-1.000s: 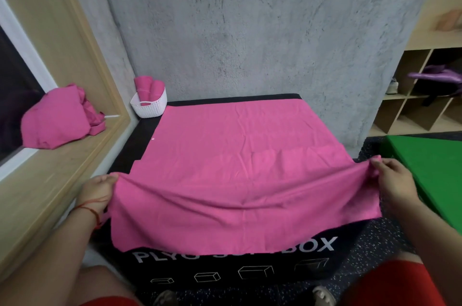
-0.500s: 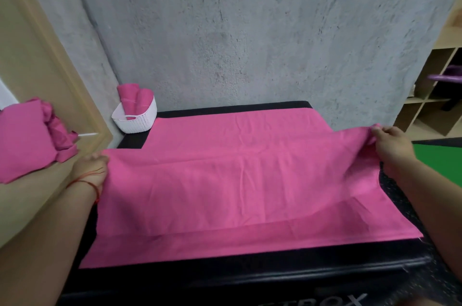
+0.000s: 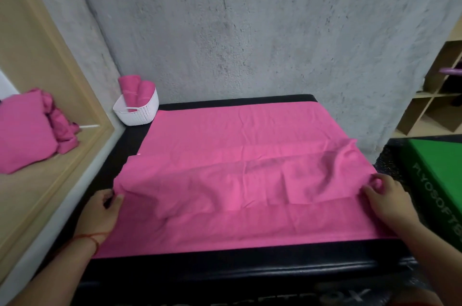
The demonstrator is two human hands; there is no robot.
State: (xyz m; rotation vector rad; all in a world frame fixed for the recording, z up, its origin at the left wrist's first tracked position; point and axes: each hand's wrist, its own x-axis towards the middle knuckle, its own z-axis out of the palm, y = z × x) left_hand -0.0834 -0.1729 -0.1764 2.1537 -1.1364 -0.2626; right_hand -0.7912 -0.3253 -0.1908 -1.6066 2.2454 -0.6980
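- A loose pink pile (image 3: 25,130) lies on the window ledge at far left. It is well apart from the work.
- A white basket (image 3: 138,112) stands on the black box's (image 3: 225,270) far left corner and holds rolled pink towels (image 3: 136,89).
- The left hand (image 3: 102,208) pinches the left corner of the folded-over flap between thumb and fingers, low on the box top.
- The pink cloth (image 3: 237,155) lies spread across the box. Half a second ago the flap was stretched taut and carried farther away. Now both corners sit nearer the person, and the flap sags in wrinkles between the hands. The fold looks unsettled, and it probably needs pulling taut again before it can lie flat.
- The right hand (image 3: 386,195) grips the right corner, its fingers curled into the fabric.
- A green box (image 3: 437,180) sits just beside the black one on the right.
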